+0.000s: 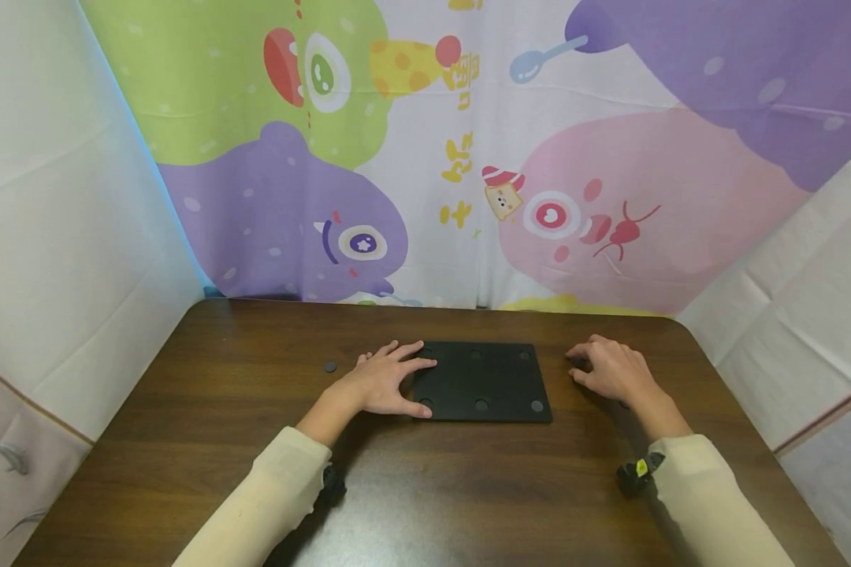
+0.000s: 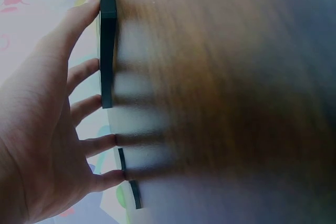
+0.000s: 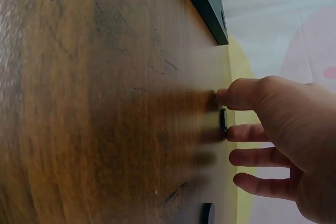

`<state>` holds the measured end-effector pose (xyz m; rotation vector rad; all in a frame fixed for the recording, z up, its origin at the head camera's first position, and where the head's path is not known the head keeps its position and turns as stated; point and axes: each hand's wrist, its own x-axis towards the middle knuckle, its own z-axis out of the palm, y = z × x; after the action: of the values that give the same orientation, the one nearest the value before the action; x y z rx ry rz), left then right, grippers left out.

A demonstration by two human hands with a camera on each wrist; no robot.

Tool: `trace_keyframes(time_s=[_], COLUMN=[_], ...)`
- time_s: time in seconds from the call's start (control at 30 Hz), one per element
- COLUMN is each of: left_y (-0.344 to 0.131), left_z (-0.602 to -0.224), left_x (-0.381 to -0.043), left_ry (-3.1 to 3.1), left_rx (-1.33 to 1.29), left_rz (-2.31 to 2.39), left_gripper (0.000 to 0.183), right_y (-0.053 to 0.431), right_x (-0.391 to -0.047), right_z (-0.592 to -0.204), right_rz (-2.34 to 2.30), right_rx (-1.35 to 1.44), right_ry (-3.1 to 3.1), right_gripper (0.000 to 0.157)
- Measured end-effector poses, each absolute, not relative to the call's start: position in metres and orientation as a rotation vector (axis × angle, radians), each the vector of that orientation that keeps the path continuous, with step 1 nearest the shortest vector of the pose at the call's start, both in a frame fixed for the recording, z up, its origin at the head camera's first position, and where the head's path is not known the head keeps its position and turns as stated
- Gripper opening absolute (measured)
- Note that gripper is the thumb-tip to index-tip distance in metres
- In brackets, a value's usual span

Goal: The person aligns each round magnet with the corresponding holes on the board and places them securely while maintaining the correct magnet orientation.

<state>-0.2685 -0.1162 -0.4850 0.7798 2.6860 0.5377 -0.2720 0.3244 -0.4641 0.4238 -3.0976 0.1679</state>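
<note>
A flat black rectangular board point(image 1: 478, 382) with several round recesses lies on the table. Its near right recess shows a lighter grey disc point(image 1: 536, 406). My left hand point(image 1: 383, 383) is spread at the board's left end, thumb and some fingertips resting on it; the other fingertips reach the table in the left wrist view. To the board's right, my right hand point(image 1: 613, 370) is lowered over a small black disc point(image 3: 223, 123) on the table. One fingertip meets this disc, while the thumb is just beside it with a small gap. Another dark disc point(image 3: 209, 213) lies nearer the wrist.
Left of my left hand, a small grey disc point(image 1: 330, 367) lies on the brown wooden table point(image 1: 425, 480). The left wrist view has two thin dark discs beyond the board, one a black disc point(image 2: 136, 195). A printed cartoon curtain point(image 1: 440, 260) hangs behind the table's far edge.
</note>
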Motion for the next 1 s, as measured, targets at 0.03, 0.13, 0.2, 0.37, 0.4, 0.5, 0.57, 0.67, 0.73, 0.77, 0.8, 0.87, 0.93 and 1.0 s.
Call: trace_keyframes(time_s=[0.03,0.13,0.2,0.37,0.4,0.5,0.57,0.67,0.73,0.77,0.8,0.87,0.93,1.0], left_y=[-0.117,-0.118,-0.119,-0.118,-0.117,-0.115,-0.114,-0.113,-0.113,-0.113,-0.113,-0.113,-0.113,-0.113], left_z=[-0.489,-0.499,-0.504,-0.498,-0.495,-0.48,-0.473,-0.47,-0.47,-0.47,-0.47,-0.471,-0.471,-0.472], left_x=[-0.271,-0.277,-0.28,-0.277,-0.275,-0.266,-0.262,-0.261,-0.26,-0.26,-0.26,-0.26,-0.26,-0.261], left_ry=[2.687,2.688,2.688,2.69,2.692,2.699,2.702,2.702,2.702,2.703,2.703,2.703,2.704,2.704], left_rx=[0.776,0.772,0.778,0.785,0.782,0.779,0.775,0.766,0.767,0.768,0.768,0.769,0.768,0.768], left_rz=[0.544,0.56,0.564,0.551,0.549,0.505,0.478,0.458,0.459,0.46,0.46,0.46,0.46,0.458], left_gripper=[0.097,0.1,0.101,0.101,0.1,0.096,0.093,0.092,0.092,0.092,0.092,0.092,0.092,0.092], right_y=[0.324,0.324,0.324,0.325,0.325,0.325,0.325,0.325,0.324,0.324,0.324,0.324,0.324,0.324], right_x=[-0.272,-0.272,-0.271,-0.271,-0.271,-0.272,-0.272,-0.272,-0.271,-0.271,-0.271,-0.271,-0.271,-0.272], right_z=[-0.465,-0.466,-0.465,-0.465,-0.465,-0.464,-0.463,-0.462,-0.461,-0.461,-0.46,-0.46,-0.46,-0.46], right_rz=[0.17,0.172,0.176,0.185,0.189,0.19,0.183,0.166,0.155,0.151,0.148,0.144,0.14,0.137], right_rx=[0.423,0.421,0.423,0.424,0.421,0.418,0.421,0.423,0.421,0.418,0.417,0.418,0.422,0.426], right_ry=[-3.099,-3.105,-3.112,-3.12,-3.122,-3.129,-3.132,-3.142,-3.148,-3.151,-3.154,-3.152,-3.147,-3.143], right_gripper=[0.034,0.033,0.032,0.032,0.032,0.033,0.033,0.032,0.031,0.031,0.031,0.031,0.03,0.03])
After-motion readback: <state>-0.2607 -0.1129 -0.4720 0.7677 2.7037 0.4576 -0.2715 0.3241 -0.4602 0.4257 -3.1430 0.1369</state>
